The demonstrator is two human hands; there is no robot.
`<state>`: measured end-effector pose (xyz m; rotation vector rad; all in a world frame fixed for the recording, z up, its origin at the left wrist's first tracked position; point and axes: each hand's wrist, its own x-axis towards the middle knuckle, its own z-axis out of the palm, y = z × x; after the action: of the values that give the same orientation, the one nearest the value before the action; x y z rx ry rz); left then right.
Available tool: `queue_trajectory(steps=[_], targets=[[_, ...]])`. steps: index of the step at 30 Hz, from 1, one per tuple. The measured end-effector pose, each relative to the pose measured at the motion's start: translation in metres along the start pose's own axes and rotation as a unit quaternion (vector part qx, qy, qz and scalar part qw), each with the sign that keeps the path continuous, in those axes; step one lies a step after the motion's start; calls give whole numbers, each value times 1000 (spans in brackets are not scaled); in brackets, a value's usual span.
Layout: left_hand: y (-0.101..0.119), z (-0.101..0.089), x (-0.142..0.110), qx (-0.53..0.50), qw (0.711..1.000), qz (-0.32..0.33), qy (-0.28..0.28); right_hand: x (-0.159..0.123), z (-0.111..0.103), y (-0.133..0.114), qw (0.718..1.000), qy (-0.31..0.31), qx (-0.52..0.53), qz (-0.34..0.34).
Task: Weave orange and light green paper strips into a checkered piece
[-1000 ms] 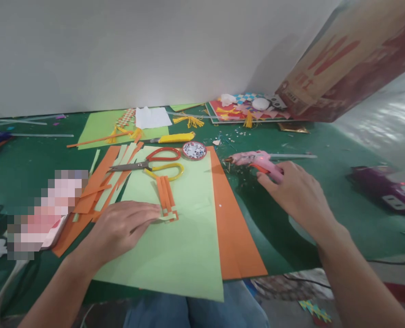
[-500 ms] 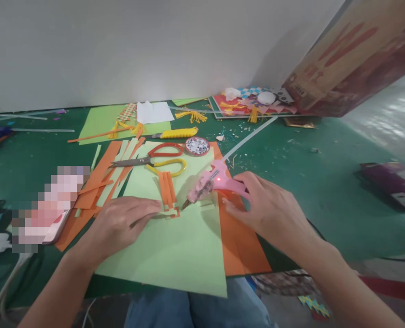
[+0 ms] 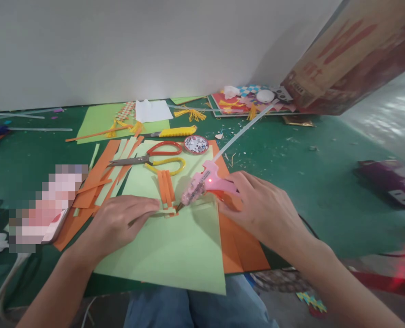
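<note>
My right hand [image 3: 257, 205] is closed round the handle of a pink glue gun [image 3: 202, 183], whose light glows red. A clear glue stick [image 3: 245, 132] sticks out of its back end. The nozzle points down at a small woven piece of orange and pale green paper strips [image 3: 166, 191], at its lower right. On the left, my left hand [image 3: 127, 218] pinches the piece's lower left side between thumb and fingers. Beneath lies a pale green paper sheet [image 3: 164, 259], with orange paper [image 3: 240, 241] under its right side.
Scissors [image 3: 130, 161] with red and yellow handles, a yellow utility knife [image 3: 177, 131] and a round dish of beads [image 3: 196, 144] lie behind the weaving. Cut paper strips [image 3: 115, 168] and a phone [image 3: 52, 209] are at left. A printed bag [image 3: 346, 59] stands at the back right.
The glue gun has moved slightly left, its nozzle now right at the woven piece's lower corner. My left hand keeps its pinch in about the same place.
</note>
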<state>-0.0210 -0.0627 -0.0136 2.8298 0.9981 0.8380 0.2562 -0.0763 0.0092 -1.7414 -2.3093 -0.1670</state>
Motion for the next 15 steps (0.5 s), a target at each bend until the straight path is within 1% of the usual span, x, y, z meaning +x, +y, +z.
queue_trajectory(steps=[2,5,8,11,13,15], targets=[[0,0,0,0,1000,3,3,0,0,0,1000,8,-6,-7],[0,0,0,4,1000,0,7,-1,2,1,999,45,-15,-27],[3,-2,1,8,1000,-16,-8,-2,3,2,996,76,-22,-43],[7,-3,4,21,998,-55,-13,-3,1,1,996,75,-24,-45],[11,-1,6,19,997,-81,-5,-4,0,1,997,66,-21,-39],[14,3,9,7,998,-69,-5,-5,0,0,998,53,-19,-32]])
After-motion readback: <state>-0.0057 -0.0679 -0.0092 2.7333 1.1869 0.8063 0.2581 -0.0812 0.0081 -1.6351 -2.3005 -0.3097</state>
